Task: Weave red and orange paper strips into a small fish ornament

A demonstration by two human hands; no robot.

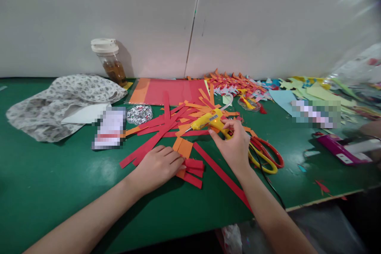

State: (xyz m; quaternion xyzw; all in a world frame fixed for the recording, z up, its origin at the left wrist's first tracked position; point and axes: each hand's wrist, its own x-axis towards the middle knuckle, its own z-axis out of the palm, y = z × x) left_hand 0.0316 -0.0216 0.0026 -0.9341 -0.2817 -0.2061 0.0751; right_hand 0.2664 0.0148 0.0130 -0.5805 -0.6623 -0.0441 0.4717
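My left hand [160, 165] rests on the green table, its fingers pressed on a small woven piece of red and orange paper strips [185, 149]. Red strip ends stick out to the right of its fingertips. My right hand [233, 143] grips a yellow glue gun [206, 120] by its handle, with the nozzle pointing left just above the woven piece. Behind both hands lies a loose pile of red and orange strips [160, 133]. One long red strip [220, 172] runs diagonally under my right wrist.
Red and yellow-handled scissors [275, 154] and a black cord lie right of my right hand. A patterned cloth [74, 91], a lidded cup [111, 61] and a sequin packet [139, 114] stand left. Woven paper [232, 81] and a purple device [342, 149] are farther right.
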